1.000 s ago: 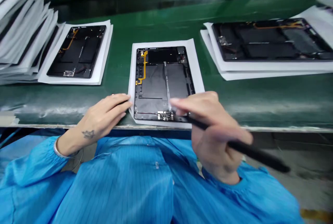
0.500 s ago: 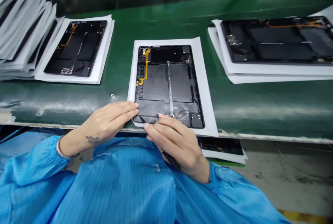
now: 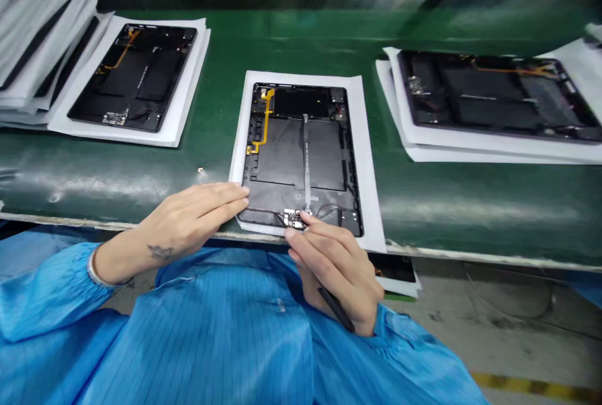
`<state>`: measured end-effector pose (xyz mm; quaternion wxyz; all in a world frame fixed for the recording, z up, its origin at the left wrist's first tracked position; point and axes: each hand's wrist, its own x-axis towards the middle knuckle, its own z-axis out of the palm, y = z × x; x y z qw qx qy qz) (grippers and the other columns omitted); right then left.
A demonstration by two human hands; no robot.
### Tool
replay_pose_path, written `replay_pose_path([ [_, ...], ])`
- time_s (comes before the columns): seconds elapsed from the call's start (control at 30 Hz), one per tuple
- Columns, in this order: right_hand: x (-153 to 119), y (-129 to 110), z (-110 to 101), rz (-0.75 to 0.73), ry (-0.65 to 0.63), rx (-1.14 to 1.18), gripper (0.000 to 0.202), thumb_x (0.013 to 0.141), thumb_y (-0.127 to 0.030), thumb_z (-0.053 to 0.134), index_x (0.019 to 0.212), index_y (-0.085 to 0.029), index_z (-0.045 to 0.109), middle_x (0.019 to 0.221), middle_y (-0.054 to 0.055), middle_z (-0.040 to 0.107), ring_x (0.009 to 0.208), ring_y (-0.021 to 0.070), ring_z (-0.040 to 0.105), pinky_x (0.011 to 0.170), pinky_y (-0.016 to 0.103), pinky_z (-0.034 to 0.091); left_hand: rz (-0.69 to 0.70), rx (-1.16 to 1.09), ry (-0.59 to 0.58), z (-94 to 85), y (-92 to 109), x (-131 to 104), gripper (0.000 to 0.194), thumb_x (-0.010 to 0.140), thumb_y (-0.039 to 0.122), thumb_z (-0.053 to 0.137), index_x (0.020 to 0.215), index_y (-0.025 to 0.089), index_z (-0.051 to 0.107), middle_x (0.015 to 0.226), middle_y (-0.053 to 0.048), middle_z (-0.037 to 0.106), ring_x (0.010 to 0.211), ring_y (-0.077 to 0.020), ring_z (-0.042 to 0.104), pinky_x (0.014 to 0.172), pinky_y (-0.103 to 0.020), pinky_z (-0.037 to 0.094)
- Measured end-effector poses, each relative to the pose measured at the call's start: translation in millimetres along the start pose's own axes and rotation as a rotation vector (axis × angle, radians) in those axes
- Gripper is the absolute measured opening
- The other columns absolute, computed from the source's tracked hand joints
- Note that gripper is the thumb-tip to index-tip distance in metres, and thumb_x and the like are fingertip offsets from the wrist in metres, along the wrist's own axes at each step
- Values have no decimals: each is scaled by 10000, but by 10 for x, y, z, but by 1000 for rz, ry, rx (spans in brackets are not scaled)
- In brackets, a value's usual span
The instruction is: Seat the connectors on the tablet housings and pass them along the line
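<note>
In front of me lies an open tablet housing [image 3: 301, 154], black inside, on a white sheet [image 3: 367, 142]. My left hand [image 3: 197, 210] rests with fingers stretched against the housing's lower left edge and holds nothing. My right hand [image 3: 333, 261] is closed around a slim black stick-like tool [image 3: 336, 309]; the tool's rear end shows below the palm and its tip is hidden. The right fingertips touch or hover at a small circuit board [image 3: 292, 218] on the housing's bottom edge. A grey ribbon cable [image 3: 307, 160] runs up from there, and thin dark wires lead off to both sides.
Another open tablet housing [image 3: 136, 76] lies on sheets at the left, beside a tall stack of sheet-wrapped parts [image 3: 37, 35]. At the right sits a third housing [image 3: 498, 94] on sheets. The green bench [image 3: 291, 35] ends at its front edge near my body.
My right hand has moved slightly right and down, uncovering the small circuit board. More of the black tool shows. My left hand stays at the housing's edge.
</note>
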<state>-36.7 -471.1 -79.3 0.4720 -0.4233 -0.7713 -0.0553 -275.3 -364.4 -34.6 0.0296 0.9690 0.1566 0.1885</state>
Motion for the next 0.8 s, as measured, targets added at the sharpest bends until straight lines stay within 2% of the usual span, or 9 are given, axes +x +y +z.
replay_pose_path([
  [0.23,-46,-49,-32,65,-28,-78,470,859,-33,647,1309,-168,630,822,27,722,820,186,674,900,442,655,-2,-10,7,9,-3,-14,365,983,38,443,1303,132,593,1319,-128,672,1259,-208,633,1047,-343,559],
  [0.37,5,-26,13,-14,-89,-133,376,860,-55,675,1221,-158,662,844,35,734,850,185,660,934,426,640,16,11,4,19,-5,-20,326,985,43,463,1274,102,601,1308,-140,676,1246,-228,641,1033,-359,569],
  [0.47,-1,-5,53,-61,-59,-177,269,852,-73,692,1116,-127,693,825,53,732,848,194,621,946,449,629,29,28,-2,34,-6,-36,325,986,48,470,1281,88,600,1334,-149,658,1245,-247,640,1025,-375,574],
  [0.53,-42,-1,63,-59,-35,-213,268,833,-59,703,1093,-126,702,805,56,723,841,201,594,954,480,621,34,36,-9,44,-6,-50,340,992,51,459,1301,99,594,1355,-145,645,1270,-249,623,1043,-384,566],
  [0.67,-116,-8,38,-11,14,-197,440,824,-30,688,1245,-157,667,781,40,699,837,208,571,978,551,607,60,47,-32,55,-10,-63,353,989,36,452,1310,90,588,1358,-159,638,1283,-272,610,1061,-410,553],
  [0.8,-52,-12,-12,3,60,-86,513,871,-22,615,1374,-120,587,786,61,682,853,205,583,948,531,632,73,50,-67,72,-20,-62,356,987,27,445,1301,92,599,1360,-176,631,1263,-302,620,1012,-424,579],
])
